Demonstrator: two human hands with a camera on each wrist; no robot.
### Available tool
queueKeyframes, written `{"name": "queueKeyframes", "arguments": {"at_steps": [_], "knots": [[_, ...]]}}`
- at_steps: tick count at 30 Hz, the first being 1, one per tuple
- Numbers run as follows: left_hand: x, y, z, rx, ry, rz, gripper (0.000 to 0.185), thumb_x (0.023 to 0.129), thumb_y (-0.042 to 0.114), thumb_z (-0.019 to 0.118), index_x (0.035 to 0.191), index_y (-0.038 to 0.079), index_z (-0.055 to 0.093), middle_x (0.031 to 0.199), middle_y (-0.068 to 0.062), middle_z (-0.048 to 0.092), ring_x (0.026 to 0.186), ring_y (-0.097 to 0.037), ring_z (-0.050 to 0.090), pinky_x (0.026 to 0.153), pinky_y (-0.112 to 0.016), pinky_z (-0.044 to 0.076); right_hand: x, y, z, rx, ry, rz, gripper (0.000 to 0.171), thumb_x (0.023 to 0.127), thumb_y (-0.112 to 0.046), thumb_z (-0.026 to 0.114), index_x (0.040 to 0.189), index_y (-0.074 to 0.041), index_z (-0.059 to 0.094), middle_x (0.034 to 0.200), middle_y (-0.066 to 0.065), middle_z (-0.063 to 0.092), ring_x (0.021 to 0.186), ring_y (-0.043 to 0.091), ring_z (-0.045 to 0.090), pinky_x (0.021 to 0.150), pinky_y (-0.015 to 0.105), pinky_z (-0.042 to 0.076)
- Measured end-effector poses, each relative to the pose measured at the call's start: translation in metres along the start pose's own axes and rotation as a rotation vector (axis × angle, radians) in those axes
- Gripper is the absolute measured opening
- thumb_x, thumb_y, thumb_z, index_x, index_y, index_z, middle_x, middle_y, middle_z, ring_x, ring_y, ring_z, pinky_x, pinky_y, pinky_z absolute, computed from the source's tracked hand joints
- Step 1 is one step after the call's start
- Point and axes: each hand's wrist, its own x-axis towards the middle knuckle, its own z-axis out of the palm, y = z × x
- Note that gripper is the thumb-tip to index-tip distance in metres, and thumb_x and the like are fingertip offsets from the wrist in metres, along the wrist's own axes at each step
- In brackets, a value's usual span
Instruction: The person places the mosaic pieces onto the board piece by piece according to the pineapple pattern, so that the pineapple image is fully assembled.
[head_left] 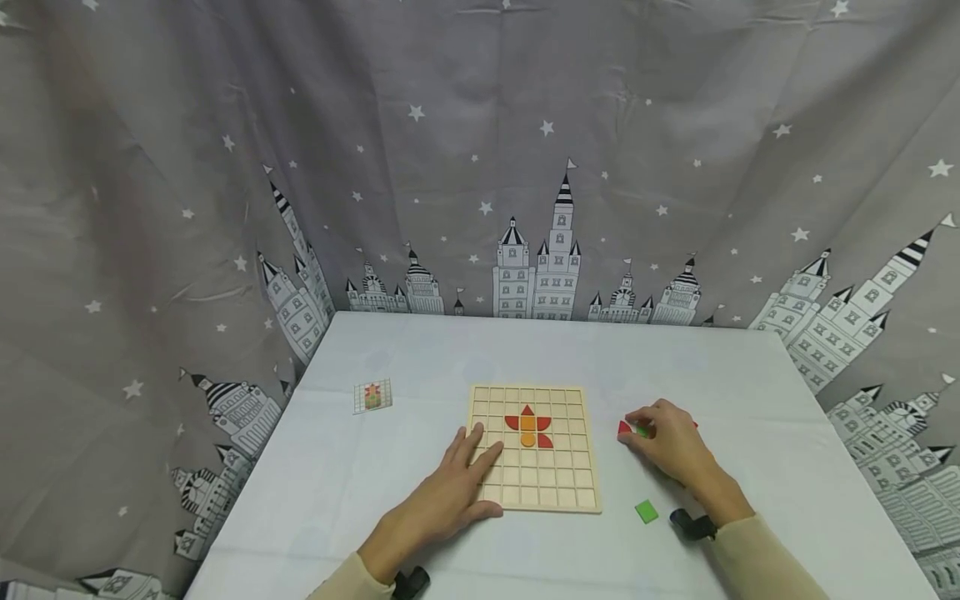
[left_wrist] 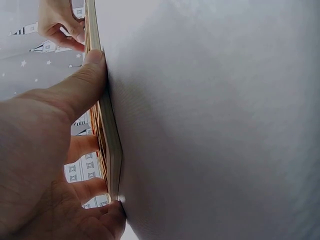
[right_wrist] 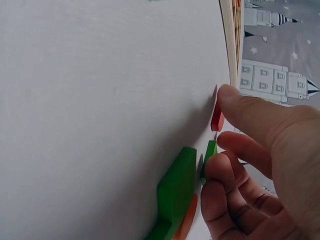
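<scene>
The wooden grid board lies on the white table, holding a small figure of red and orange tiles. My left hand rests spread on its near left corner; in the left wrist view, the thumb lies against the board's edge. To the right of the board, my right hand pinches a small red tile between thumb and index finger, close to the tabletop. Its other fingers are curled. Under and beside this hand lie green tiles and an orange tile, partly hidden.
A pattern card with a similar coloured figure on a grid lies at the table's left. One green tile lies apart, nearer the front, between the board and my right wrist. A grey curtain with printed castles surrounds the table.
</scene>
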Motion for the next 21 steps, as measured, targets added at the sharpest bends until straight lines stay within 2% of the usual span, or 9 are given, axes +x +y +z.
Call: {"name": "queueKeyframes", "arguments": {"at_steps": [5, 11, 21], "knots": [[0.0008, -0.0005, 0.0004, 0.006, 0.006, 0.004, 0.095, 0.104, 0.052, 0.084, 0.179, 0.009, 0.045, 0.191, -0.033, 0.022, 0.176, -0.064, 0.022, 0.124, -0.073, 0.054, 0.0015, -0.0006, 0.0033, 0.006, 0.015, -0.025, 0.034, 0.093, -0.024, 0.101, 0.117, -0.003, 0.091, 0.098, 0.005, 0.074, 0.086, 0.015, 0.059, 0.075, 0.027, 0.05], [0.0008, -0.0008, 0.0011, 0.006, 0.005, 0.004, 0.095, 0.104, 0.053, 0.084, 0.179, 0.009, 0.045, 0.191, -0.033, 0.022, 0.177, -0.063, 0.022, 0.127, -0.072, 0.051, 0.004, -0.0043, 0.005, 0.021, 0.014, -0.04, 0.024, 0.093, -0.018, 0.1, 0.11, -0.004, 0.091, 0.092, 0.004, 0.072, 0.083, 0.014, 0.057, 0.074, 0.026, 0.049], [0.0016, -0.0026, 0.0026, 0.009, 0.01, 0.008, 0.094, 0.105, 0.052, 0.084, 0.18, 0.01, 0.045, 0.191, -0.033, 0.023, 0.176, -0.063, 0.022, 0.127, -0.072, 0.052, 0.0058, -0.0076, 0.0052, 0.025, 0.012, -0.052, 0.022, 0.095, -0.015, 0.098, 0.112, -0.004, 0.088, 0.094, 0.002, 0.078, 0.083, 0.012, 0.06, 0.074, 0.025, 0.053]]}}
